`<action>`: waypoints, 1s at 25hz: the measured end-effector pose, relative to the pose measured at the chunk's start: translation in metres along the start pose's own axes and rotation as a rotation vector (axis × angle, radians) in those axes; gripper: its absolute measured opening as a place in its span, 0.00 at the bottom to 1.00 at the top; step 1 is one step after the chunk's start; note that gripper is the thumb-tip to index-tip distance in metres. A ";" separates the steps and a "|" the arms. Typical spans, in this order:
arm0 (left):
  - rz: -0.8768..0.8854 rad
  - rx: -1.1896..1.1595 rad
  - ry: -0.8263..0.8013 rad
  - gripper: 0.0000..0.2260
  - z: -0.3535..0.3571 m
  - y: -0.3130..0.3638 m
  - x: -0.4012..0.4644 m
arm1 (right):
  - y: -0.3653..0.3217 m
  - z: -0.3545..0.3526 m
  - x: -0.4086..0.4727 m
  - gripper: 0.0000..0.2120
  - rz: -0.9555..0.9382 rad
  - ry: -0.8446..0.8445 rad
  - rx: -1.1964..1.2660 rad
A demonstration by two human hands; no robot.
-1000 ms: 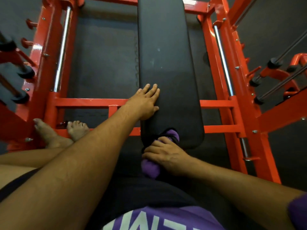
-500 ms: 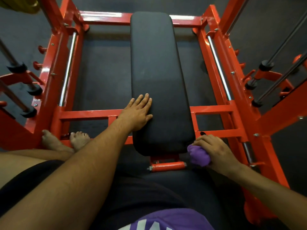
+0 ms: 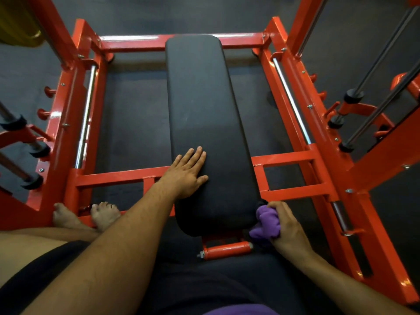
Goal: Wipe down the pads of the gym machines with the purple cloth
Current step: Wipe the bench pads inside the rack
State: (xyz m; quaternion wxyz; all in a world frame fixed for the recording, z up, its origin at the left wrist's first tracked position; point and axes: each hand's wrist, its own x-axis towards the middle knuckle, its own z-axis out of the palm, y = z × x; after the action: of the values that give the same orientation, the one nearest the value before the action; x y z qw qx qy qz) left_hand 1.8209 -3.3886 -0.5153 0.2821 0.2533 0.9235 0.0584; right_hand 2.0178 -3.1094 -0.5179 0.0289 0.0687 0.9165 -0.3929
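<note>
A long black bench pad runs away from me inside an orange steel frame. My left hand rests flat on the pad's near left part, fingers straight and spread a little. My right hand grips the bunched purple cloth and holds it against the pad's near right corner edge. Part of the cloth is hidden inside my fingers.
An orange cylinder with a bolt sticks out under the pad's near end. Chrome guide rods run along both sides of the frame. Barbell-style bars with black collars stand at the right. My bare feet rest by the left rail.
My right hand carried the cloth from the pad's near end around to its near right corner, then edged slightly up along it. My left hand stayed flat on the pad.
</note>
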 end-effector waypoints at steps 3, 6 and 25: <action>-0.009 -0.007 -0.009 0.34 -0.007 0.004 0.000 | 0.001 -0.008 0.000 0.21 0.107 0.142 0.094; -0.013 -0.029 -0.033 0.36 -0.021 0.008 -0.003 | -0.011 -0.021 0.010 0.19 -0.021 0.174 0.144; -0.042 -0.382 0.423 0.31 -0.144 -0.120 -0.152 | -0.251 0.023 0.103 0.07 -0.306 0.138 0.248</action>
State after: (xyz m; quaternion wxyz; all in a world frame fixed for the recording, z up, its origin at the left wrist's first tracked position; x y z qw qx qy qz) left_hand 1.7978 -3.5634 -0.3503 0.1270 0.1586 0.9392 0.2769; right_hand 1.8790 -3.2865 -0.3644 -0.1026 -0.0414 0.8608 -0.4968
